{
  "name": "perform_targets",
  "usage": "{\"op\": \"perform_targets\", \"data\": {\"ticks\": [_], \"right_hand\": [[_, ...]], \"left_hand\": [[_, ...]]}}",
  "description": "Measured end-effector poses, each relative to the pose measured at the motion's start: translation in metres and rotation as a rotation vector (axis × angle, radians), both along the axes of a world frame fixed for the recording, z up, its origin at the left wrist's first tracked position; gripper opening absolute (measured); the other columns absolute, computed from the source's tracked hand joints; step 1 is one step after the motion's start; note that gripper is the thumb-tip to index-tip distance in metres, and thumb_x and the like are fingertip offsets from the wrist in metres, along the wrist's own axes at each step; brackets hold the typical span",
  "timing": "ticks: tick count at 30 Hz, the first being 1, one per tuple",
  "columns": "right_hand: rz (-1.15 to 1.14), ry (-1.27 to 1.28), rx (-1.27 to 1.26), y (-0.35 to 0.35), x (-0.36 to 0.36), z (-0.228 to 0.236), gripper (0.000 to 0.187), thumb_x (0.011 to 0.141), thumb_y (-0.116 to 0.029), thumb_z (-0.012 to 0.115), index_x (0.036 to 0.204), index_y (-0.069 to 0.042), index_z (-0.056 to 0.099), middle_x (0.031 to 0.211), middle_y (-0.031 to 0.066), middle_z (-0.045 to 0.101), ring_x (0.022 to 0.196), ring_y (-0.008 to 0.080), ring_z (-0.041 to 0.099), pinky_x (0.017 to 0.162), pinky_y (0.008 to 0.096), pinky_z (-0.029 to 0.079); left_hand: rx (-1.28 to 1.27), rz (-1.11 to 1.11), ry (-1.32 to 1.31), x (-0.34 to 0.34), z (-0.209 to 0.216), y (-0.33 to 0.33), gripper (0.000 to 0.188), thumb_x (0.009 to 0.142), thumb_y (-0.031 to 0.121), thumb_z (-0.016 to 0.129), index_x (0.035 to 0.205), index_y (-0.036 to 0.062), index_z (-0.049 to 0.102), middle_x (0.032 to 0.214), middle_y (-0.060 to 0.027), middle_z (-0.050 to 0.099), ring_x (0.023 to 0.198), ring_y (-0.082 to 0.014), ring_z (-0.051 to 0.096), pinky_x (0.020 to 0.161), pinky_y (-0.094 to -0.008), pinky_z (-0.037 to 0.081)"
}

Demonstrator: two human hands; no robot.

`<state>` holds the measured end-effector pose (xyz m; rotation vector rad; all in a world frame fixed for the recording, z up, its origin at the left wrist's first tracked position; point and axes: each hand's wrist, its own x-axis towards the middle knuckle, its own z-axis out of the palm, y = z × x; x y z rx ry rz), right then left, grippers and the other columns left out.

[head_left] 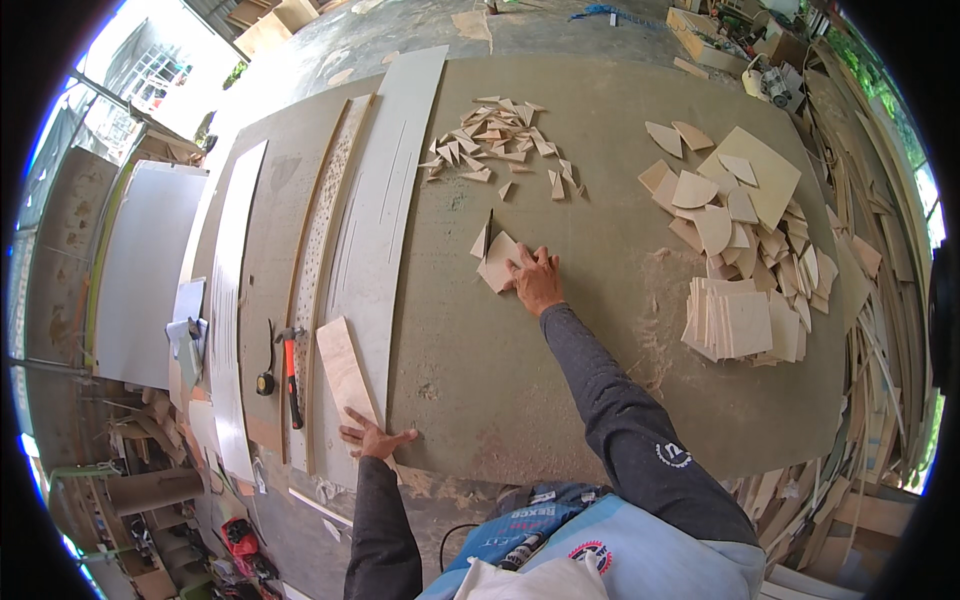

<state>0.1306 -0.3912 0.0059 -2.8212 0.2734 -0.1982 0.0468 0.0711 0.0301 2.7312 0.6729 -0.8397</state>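
Concrete floor (400, 35) borders a broad, dusty worktop (480, 390). At its left, a tape measure (265, 384) lies beside an orange-handled hammer (291, 375). Next, the left hand (372, 438) rests spread, clenching nothing, on the near end of a pale board (345, 365). Mid-table, the right hand (538, 280) touches a small wood piece (498, 265) with bent fingers; whether it grips, I cannot tell. Farther right lie heaped wood cutouts (715, 230).

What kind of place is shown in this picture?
Probably a woodworking workshop: a hammer and a tape measure lie on the left, and cut wooden pieces are piled on the right.
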Motion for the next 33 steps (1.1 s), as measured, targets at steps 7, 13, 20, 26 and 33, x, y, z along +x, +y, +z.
{"op": "perform_targets", "data": {"ticks": [7, 13, 20, 26, 33], "right_hand": [[-0.014, -0.027, 0.032, -0.005, 0.006, -0.004, 0.039, 0.088, -0.037, 0.068, 0.123, -0.023, 0.074, 0.145, 0.0051, 0.054, 0.120, 0.0300, 0.046, 0.102, 0.0472, 0.037], [-0.006, -0.046, 0.022, -0.006, 0.010, -0.002, 0.032, 0.089, -0.030, 0.068, 0.119, -0.024, 0.076, 0.144, 0.0031, 0.055, 0.116, 0.0286, 0.046, 0.102, 0.0484, 0.037], [0.002, -0.012, 0.054, -0.012, 0.018, -0.005, 0.035, 0.087, -0.036, 0.070, 0.119, -0.023, 0.076, 0.141, 0.0054, 0.055, 0.120, 0.0319, 0.045, 0.102, 0.0514, 0.038], [0.009, -0.038, 0.031, -0.013, 0.018, -0.001, 0.033, 0.088, -0.036, 0.069, 0.118, -0.023, 0.076, 0.135, 0.0050, 0.056, 0.117, 0.0314, 0.045, 0.101, 0.0516, 0.039], [-0.005, -0.008, -0.010, -0.013, 0.022, -0.004, 0.033, 0.091, -0.036, 0.066, 0.120, -0.024, 0.075, 0.135, 0.0037, 0.057, 0.111, 0.0288, 0.047, 0.097, 0.0471, 0.039]], "left_hand": [[0.008, -0.006, -0.002, 0.001, -0.001, 0.000, 0.181, 0.041, 0.061, 0.099, 0.148, 0.0193, -0.041, 0.155, -0.0425, -0.024, 0.148, -0.0540, -0.022, 0.110, -0.0780, 0.008], [0.015, -0.004, -0.005, -0.001, -0.004, 0.003, 0.182, 0.040, 0.061, 0.099, 0.148, 0.0194, -0.041, 0.155, -0.0425, -0.025, 0.147, -0.0543, -0.022, 0.111, -0.0776, 0.008], [-0.004, -0.002, 0.004, -0.001, 0.001, 0.001, 0.184, 0.037, 0.064, 0.098, 0.149, 0.0137, -0.038, 0.154, -0.0440, -0.025, 0.148, -0.0523, -0.025, 0.110, -0.0777, 0.002], [-0.022, 0.014, -0.003, -0.001, 0.004, 0.000, 0.184, 0.037, 0.065, 0.098, 0.149, 0.0134, -0.038, 0.153, -0.0443, -0.025, 0.147, -0.0518, -0.027, 0.110, -0.0778, 0.001], [-0.024, 0.010, -0.007, -0.001, 0.002, 0.000, 0.184, 0.037, 0.064, 0.098, 0.149, 0.0137, -0.039, 0.153, -0.0441, -0.027, 0.147, -0.0512, -0.028, 0.110, -0.0775, 0.001]]}}
